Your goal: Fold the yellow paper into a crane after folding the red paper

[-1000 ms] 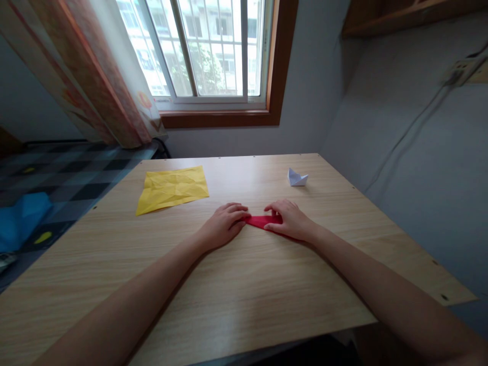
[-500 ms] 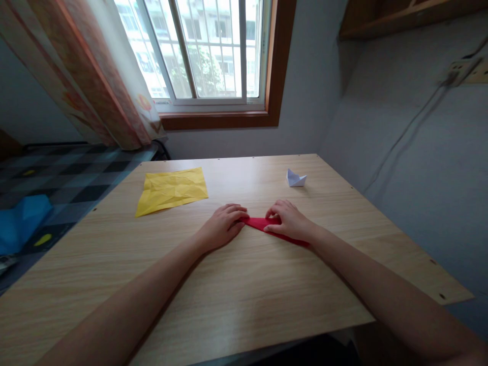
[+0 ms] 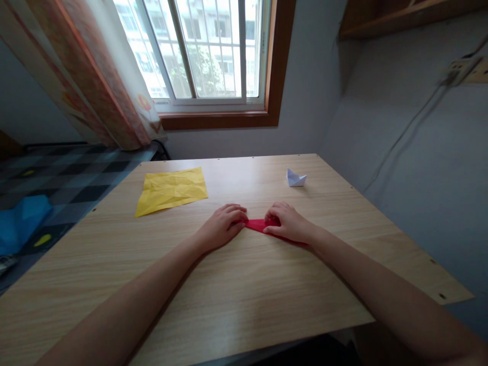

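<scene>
A folded piece of red paper (image 3: 254, 224) lies on the wooden table (image 3: 229, 290), long and narrow, running from between my hands to under my right wrist. My left hand (image 3: 225, 223) grips its left tip between thumb and fingers. Over its middle, my right hand (image 3: 287, 221) pinches the paper's upper layer with curled fingers and thumb. Parts of the paper are hidden beneath the right hand. Beyond that hand stands a small white paper boat (image 3: 296, 178).
A creased yellow sheet of paper (image 3: 173, 189) lies at the table's back left. Left of the table is a checked bedspread (image 3: 91, 175) with a blue object (image 3: 25, 221) on it. A window (image 3: 206, 56) and walls close off the back and right.
My right fingers have curled in slightly over the red paper, and its upper edge has shifted a little. My left hand has barely moved.
</scene>
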The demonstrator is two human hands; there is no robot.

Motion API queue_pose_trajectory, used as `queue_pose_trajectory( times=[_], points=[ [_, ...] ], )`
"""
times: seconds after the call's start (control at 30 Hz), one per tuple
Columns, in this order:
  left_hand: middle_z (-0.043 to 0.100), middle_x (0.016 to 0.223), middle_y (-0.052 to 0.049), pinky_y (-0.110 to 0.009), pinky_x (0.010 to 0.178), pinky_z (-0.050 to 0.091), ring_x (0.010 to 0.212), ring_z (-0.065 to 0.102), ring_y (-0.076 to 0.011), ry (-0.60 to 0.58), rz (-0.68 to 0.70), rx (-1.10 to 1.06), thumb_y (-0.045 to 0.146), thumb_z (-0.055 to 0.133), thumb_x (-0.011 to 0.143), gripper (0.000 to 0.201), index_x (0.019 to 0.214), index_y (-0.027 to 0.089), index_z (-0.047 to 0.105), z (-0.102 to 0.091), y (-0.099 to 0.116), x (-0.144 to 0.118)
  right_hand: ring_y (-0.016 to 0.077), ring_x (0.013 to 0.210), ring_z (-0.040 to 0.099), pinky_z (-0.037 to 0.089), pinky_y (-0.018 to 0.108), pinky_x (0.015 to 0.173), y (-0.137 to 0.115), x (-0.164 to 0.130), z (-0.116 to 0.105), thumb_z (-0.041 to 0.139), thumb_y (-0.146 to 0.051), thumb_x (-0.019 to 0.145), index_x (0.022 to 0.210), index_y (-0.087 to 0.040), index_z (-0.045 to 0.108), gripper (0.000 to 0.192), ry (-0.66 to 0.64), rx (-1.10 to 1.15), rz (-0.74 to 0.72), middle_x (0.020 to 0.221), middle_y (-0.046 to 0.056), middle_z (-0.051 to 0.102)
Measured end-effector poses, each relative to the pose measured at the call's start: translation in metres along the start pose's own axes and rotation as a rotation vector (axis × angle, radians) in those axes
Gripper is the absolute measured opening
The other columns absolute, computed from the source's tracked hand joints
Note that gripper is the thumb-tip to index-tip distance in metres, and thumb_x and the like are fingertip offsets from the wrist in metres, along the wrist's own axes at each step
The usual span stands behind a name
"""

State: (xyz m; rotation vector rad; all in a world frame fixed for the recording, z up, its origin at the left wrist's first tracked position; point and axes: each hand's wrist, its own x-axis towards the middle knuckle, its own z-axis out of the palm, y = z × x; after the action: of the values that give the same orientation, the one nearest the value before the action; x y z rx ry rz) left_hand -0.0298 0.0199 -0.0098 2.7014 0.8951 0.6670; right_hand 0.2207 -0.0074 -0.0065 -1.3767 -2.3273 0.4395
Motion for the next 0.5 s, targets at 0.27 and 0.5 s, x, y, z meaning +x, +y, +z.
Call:
queue_pose_trajectory(
  times=[0.27,0.5],
  points=[
    [0.065,0.122,-0.009,-0.042,0.104,0.047,0.119,0.057,-0.0241,-0.007,-0.069,-0.041,0.026,0.058,0.089,0.012,0.094,0.021,0.068,-0.0017,-0.0011,0.0005,0.0226,0.095,0.059,0.044,0.035,0.085,-0.004,-0.0046,0.0019,0.08,-0.036,0.075,0.108,-0.017,0.062,0.042,0.07,-0.052,0.122,0.105,0.009,0.064],
    [0.066,0.12,-0.009,-0.042,0.102,0.048,0.118,0.058,-0.0238,0.003,-0.046,-0.054,0.025,0.059,0.089,0.01,0.093,0.021,0.067,0.0002,-0.0036,0.0014,0.0238,0.094,0.059,0.041,0.034,0.081,-0.0093,-0.0047,0.0003,0.079,-0.041,0.075,0.099,-0.019,0.066,0.035,0.016,-0.097,0.185,0.102,0.008,0.067]
  ],
)
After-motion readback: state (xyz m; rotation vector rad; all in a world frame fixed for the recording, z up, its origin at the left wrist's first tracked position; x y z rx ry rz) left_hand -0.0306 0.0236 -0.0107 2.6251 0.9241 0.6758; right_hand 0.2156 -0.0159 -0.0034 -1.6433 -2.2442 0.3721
